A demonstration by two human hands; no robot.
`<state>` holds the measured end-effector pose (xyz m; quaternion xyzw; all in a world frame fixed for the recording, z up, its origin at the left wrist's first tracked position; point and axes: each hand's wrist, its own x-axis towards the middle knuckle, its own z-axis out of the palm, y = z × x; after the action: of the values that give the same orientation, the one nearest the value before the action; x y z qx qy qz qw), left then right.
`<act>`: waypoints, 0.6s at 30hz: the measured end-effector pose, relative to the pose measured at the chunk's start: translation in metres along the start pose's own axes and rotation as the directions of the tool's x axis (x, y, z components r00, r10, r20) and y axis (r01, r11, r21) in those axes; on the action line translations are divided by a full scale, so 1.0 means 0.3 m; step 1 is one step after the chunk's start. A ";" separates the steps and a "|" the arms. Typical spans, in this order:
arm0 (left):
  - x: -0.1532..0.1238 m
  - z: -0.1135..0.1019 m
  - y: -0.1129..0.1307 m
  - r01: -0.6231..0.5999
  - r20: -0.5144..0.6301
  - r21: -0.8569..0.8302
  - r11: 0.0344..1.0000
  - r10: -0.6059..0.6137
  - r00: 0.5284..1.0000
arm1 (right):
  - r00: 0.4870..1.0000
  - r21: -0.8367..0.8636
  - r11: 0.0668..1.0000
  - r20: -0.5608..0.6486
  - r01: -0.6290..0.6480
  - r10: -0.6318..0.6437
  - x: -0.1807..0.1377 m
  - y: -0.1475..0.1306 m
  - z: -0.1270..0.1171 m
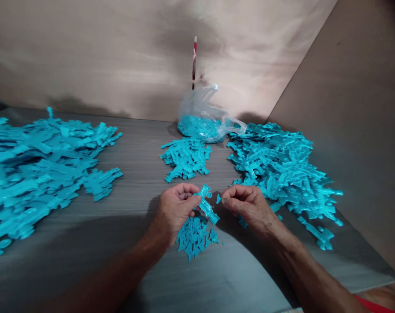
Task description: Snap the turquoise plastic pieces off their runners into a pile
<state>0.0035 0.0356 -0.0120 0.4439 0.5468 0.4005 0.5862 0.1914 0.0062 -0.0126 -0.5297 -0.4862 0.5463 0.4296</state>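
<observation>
Between the thumb and fingers of my left hand [180,203] is a flat turquoise plastic piece [207,208], narrow and irregular in outline, held tilted. Just to its right, my right hand [246,202] pinches a tiny turquoise plastic scrap [218,198], which is apart from the larger piece. Below both hands lies a small heap of turquoise scraps [195,237] on the grey table [132,195]. Beyond my hands sits a low pile of turquoise pieces [187,158].
A large pile of turquoise pieces [37,161] covers the left side, another pile [282,165] the right. At the back stands a clear plastic bag [202,115] with turquoise bits inside. A thin red-and-white stick [194,61] rises behind it. Wooden panels [119,56] close off the back and right.
</observation>
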 end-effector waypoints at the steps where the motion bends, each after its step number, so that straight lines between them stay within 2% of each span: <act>1: -0.001 -0.002 0.001 -0.010 0.014 0.031 0.999 0.010 1.000 | 1.000 0.000 1.000 0.002 0.009 -0.009 0.000 0.000 0.000; 6: -0.009 -0.014 0.000 -0.087 0.133 0.222 0.971 0.059 0.989 | 0.991 -0.037 0.990 -0.002 0.135 -0.136 -0.008 -0.016 0.007; 8: -0.010 -0.016 -0.006 -0.118 0.189 0.222 0.968 0.076 0.979 | 0.989 -0.021 0.990 0.036 0.141 -0.140 -0.012 -0.019 0.017; 10: -0.009 -0.014 -0.010 -0.136 0.220 0.146 0.980 0.102 0.970 | 0.992 0.018 0.994 0.073 0.104 -0.105 -0.014 -0.012 0.031; 13: -0.009 -0.008 -0.008 -0.103 0.207 -0.007 0.995 0.102 0.973 | 0.997 0.083 0.996 0.078 0.016 -0.023 -0.015 0.008 0.048; 16: -0.019 -0.003 0.001 -0.030 0.227 -0.125 0.992 0.058 0.972 | 1.000 0.133 0.991 -0.010 0.011 -0.010 -0.013 0.018 0.051; 18: -0.028 -0.002 0.007 0.023 0.266 -0.147 0.989 0.017 0.964 | 0.996 0.130 0.991 -0.091 0.037 -0.025 -0.010 0.016 0.047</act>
<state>0.0022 0.0283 -0.0075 0.4479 0.4324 0.3760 0.6863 0.1778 0.0016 -0.0173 -0.5166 -0.4378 0.5462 0.4931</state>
